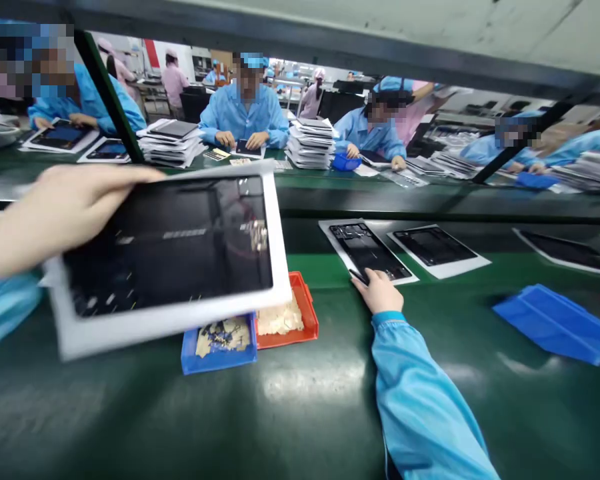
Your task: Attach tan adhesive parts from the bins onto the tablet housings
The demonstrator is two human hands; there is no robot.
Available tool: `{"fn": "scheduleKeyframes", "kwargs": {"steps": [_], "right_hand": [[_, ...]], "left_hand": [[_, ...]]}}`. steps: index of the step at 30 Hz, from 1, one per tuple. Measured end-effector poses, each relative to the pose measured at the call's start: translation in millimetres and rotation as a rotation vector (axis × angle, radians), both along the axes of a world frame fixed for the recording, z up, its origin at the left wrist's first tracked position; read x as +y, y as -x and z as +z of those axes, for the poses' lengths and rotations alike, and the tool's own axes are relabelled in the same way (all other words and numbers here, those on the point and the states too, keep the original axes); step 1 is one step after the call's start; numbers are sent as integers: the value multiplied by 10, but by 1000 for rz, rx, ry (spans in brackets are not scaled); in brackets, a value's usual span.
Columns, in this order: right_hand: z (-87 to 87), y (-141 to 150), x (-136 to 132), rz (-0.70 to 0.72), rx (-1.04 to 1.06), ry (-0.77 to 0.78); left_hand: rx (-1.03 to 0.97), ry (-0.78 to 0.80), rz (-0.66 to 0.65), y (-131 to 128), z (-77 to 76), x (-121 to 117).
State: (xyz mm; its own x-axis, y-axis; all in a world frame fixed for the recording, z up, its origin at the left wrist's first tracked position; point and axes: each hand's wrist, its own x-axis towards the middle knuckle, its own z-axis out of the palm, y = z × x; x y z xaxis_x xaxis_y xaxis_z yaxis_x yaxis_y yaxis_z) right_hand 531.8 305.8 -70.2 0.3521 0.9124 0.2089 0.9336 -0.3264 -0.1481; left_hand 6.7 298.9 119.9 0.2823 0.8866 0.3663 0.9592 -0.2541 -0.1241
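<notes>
**Left hand (83,210) holds a black panel (180,260) aloft while the right hand (379,291) pinches a slim dark tool (359,277)**

In the head view, the only one, I see the left hand bent over the far left corner of the black panel, its fingers closed along the edge; the thumb's grip is out of sight. The panel hangs tilted above the green table (305,413), a white sheet (281,267) showing around it, both slightly blurred.

The right hand is curled nearly closed around the slim dark tool, at the near edge of a second panel (367,248) lying flat on its own white sheet. Whether the tool touches that panel I cannot tell. To the right of this hand lie a third panel (434,245) and, farther along, a fourth panel (567,251); nearer the person on that side sits a blue bin (555,323).

Between the hands, partly behind the raised white sheet, are a blue tray (220,365) and a red tray (311,310), touching, with cream-coloured pieces (280,319) in each. Beyond both hands, co-workers (245,117) in blue sit at a far bench beside piled stacks (310,143).
</notes>
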Motion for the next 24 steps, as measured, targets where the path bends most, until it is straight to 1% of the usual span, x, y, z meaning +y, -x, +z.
{"fn": "scheduleKeyframes", "kwargs": {"steps": [1,2,3,4,5,7,10,12,13,14,16,18,20,22,24], "right_hand": [[-2,20,79,-15,-23,68],[-3,47,135,-32,-48,126],[-2,72,171,-48,-72,172],[-1,92,192,-59,-97,209],[0,105,201,-64,-123,236],[-2,112,200,-69,-172,268],[-19,108,187,-77,-242,270],[-29,119,178,-76,-283,246],[-28,128,170,-67,-299,228],[-18,140,158,-55,-313,206],[34,163,118,-25,-333,151],[141,179,60,-14,-343,78],[304,187,-6,-35,-339,-14],[520,202,-84,-62,-325,-114],[779,240,-196,-66,-312,-204]], "left_hand": [[-75,-8,-17,-135,61,357],[-128,9,-55,-281,66,672],[-145,87,-83,-430,22,939],[-196,105,-79,-576,-65,1155],[-214,130,-93,-713,-185,1322],[-245,178,-116,-947,-478,1544],[-291,269,-144,-1172,-907,1728],[-347,316,-134,-1239,-1096,1814],[-386,327,-122,-1254,-1150,1844],[-433,334,-110,-1263,-1176,1860],[-547,356,-99,-1281,-1157,1817],[-679,427,-118,-1347,-1083,1635],[-820,567,-175,-1502,-1007,1302],[-956,760,-265,-1745,-965,858],[-1062,950,-356,-2021,-951,376]]}}
